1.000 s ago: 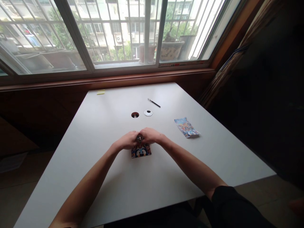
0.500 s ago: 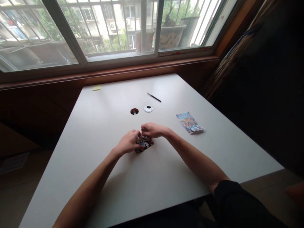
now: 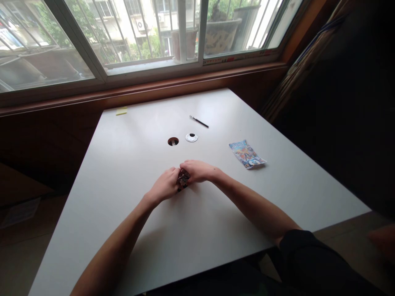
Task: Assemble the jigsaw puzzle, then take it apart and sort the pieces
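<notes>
My left hand [image 3: 165, 187] and my right hand [image 3: 197, 170] meet at the middle of the white table [image 3: 129, 164]. Both are closed on a small colourful packet [image 3: 182, 179], which is crumpled between the fingers; only a dark sliver of it shows. A second colourful packet [image 3: 246, 153] lies flat on the table to the right, apart from my hands.
A black pen [image 3: 199, 121] lies toward the far edge. A round cable hole [image 3: 173, 141] and its white cap [image 3: 191, 137] sit just beyond my hands. A yellow sticky note [image 3: 121, 110] rests at the far left corner. A window and curtain lie beyond.
The packet, earlier flat and visible below my hands, has been gathered up between my fingers and is now mostly hidden. My view has tilted down slightly.
</notes>
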Demonstrator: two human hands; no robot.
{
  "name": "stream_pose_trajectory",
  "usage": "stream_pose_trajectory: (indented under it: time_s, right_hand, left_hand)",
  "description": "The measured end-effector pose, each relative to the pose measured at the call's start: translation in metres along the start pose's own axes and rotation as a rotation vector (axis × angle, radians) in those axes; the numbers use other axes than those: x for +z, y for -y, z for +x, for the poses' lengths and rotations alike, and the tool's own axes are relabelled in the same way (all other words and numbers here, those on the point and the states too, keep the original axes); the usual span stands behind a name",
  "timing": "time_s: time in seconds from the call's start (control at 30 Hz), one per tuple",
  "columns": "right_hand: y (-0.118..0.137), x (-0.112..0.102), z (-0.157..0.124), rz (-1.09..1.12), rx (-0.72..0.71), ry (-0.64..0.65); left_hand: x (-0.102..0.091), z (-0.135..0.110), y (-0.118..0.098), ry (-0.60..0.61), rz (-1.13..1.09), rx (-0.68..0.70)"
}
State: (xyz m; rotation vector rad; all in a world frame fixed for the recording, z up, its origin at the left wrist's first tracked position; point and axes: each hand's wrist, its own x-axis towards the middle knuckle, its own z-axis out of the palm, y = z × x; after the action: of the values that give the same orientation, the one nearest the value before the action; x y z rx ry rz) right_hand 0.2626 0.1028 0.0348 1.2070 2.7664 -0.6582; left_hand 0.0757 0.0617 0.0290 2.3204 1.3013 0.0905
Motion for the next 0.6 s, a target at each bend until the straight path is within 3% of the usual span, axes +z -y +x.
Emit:
stream_pose_trajectory:
  time_s: [0.3, 0.6]
  right_hand:
    - [0.01, -0.001, -0.003, -0.03, 0.035, 0.056]
    - [0.015, 0.0, -0.005, -0.007, 0.001, 0.067]
  left_hand:
    - [0.004, -0.006, -0.007, 0.108, 0.113, -0.06]
    - [0.002, -0.005, -0.011, 0.062, 0.004, 0.002]
